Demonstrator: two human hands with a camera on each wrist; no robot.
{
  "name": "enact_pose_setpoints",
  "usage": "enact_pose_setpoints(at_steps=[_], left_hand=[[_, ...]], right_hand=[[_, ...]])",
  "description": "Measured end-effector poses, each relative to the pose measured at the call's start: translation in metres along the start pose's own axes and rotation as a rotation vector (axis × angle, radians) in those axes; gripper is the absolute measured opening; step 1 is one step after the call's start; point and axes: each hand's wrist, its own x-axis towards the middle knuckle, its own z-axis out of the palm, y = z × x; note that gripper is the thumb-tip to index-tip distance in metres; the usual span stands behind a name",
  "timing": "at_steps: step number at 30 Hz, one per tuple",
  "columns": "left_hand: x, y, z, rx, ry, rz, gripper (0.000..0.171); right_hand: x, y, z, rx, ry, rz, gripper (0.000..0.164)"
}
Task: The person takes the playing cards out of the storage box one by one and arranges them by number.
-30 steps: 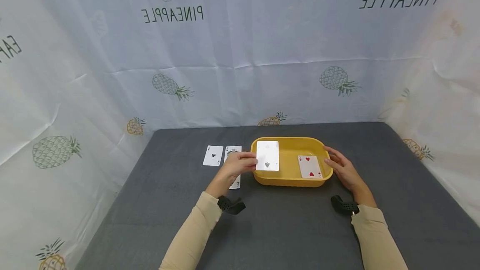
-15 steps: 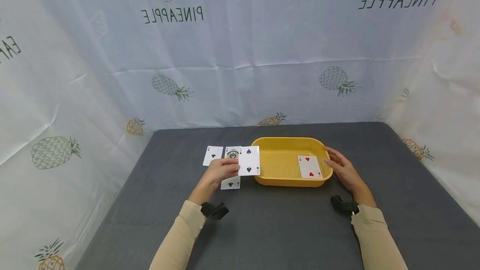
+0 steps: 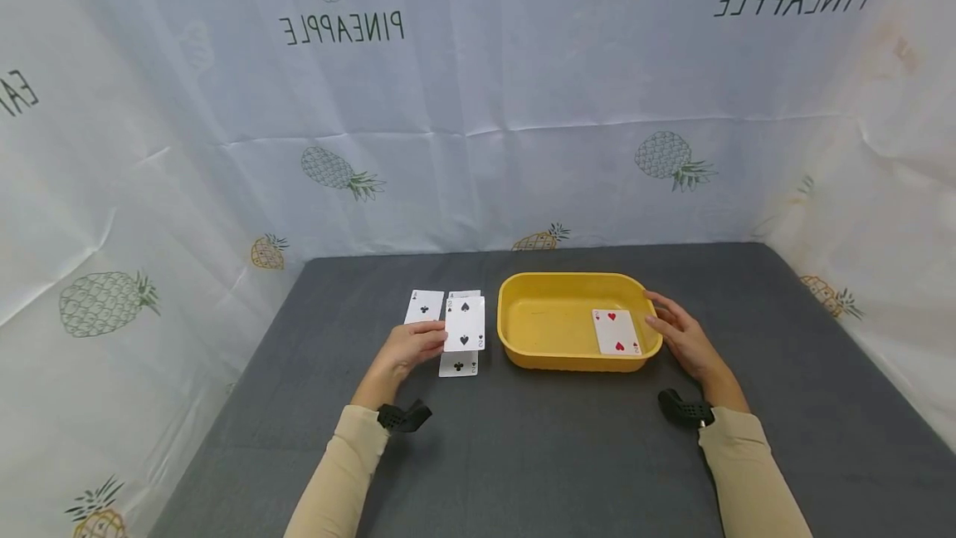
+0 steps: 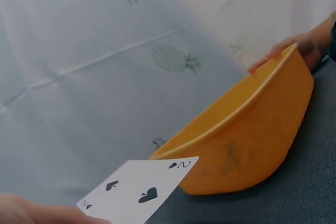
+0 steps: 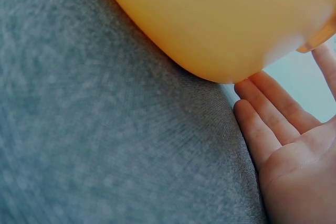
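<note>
My left hand (image 3: pixel 407 349) pinches a two of spades (image 4: pixel 142 192) by its left edge, face up, and in the head view it overlaps the cards behind it. Under its lower edge shows a two of clubs (image 3: pixel 458 364); of another card (image 3: pixel 465 294) only a top strip shows. An ace of clubs (image 3: pixel 425 304) lies to the left, partly behind my fingers. My right hand (image 3: pixel 687 343) holds the right end of a yellow plastic tub (image 3: pixel 568 363), thumb over the rim and other fingers against the outer wall. Inside the tub lies a two of hearts (image 3: pixel 617 332).
A dark grey cloth (image 3: pixel 556 447) covers the table. White fabric (image 3: pixel 478 90) with pineapple prints hangs behind and at both sides. Black straps with small devices sit on both wrists.
My left hand has moved left with the two of spades, away from over the tub's left end to above the cards on the table. My right hand and the tub stay put.
</note>
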Motion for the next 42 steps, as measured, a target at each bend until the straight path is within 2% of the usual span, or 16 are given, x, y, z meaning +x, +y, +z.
enact_pose_setpoints(at_steps=[5, 8, 14, 19, 24, 30, 34, 42], left_hand=[[0.005, -0.006, -0.015, 0.042, 0.058, -0.048, 0.039], [0.008, -0.010, -0.025, 0.051, 0.067, -0.069, 0.041], [0.011, -0.017, -0.042, 0.042, 0.026, -0.090, 0.044], [0.010, -0.020, -0.052, 0.071, 0.000, -0.100, 0.044], [0.008, -0.021, -0.058, 0.112, 0.005, -0.123, 0.043], [0.006, -0.020, -0.061, 0.193, 0.065, -0.122, 0.038], [0.003, -0.020, -0.064, 0.244, 0.082, -0.115, 0.036], [0.000, -0.022, -0.067, 0.273, 0.084, -0.105, 0.035]], right_hand=[[0.001, 0.002, -0.001, 0.003, -0.007, -0.016, 0.054], [0.002, 0.004, -0.001, 0.018, -0.005, -0.026, 0.053], [0.002, 0.005, -0.001, 0.018, -0.004, -0.027, 0.052], [0.001, 0.003, -0.002, 0.017, -0.003, -0.006, 0.053], [0.001, 0.002, -0.001, 0.009, -0.005, -0.002, 0.055], [0.000, 0.001, -0.001, 0.018, -0.003, 0.001, 0.054], [0.000, 0.001, -0.001, 0.013, -0.007, -0.004, 0.054], [-0.001, -0.001, 0.000, 0.032, -0.012, -0.016, 0.054]])
